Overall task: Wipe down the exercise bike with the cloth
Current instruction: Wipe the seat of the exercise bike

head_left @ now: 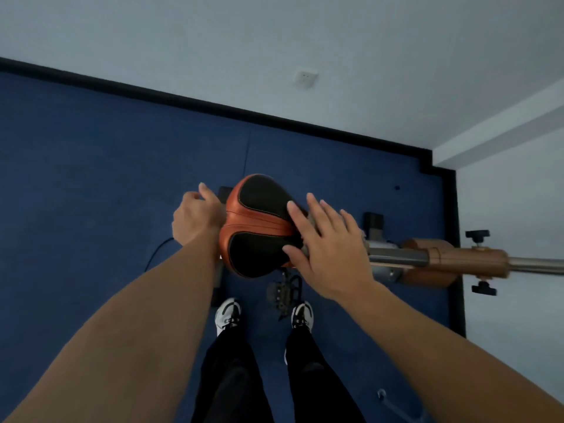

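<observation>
Below me stands the exercise bike, seen from above. Its orange and black saddle (pixel 256 227) is in the middle of the view. My left hand (pixel 195 215) grips the saddle's left (rear) edge with curled fingers. My right hand (pixel 329 245) lies flat with spread fingers on the saddle's narrow right end. A bit of pale cloth (pixel 305 239) shows under that palm, mostly hidden. The bike's orange frame and steel post (pixel 442 259) run off to the right.
A pedal (pixel 283 293) hangs just in front of my two feet (pixel 227 315). Black knobs (pixel 477 235) stick out of the frame at right. A black cable (pixel 158 248) lies on the blue carpet. White walls close in behind and to the right.
</observation>
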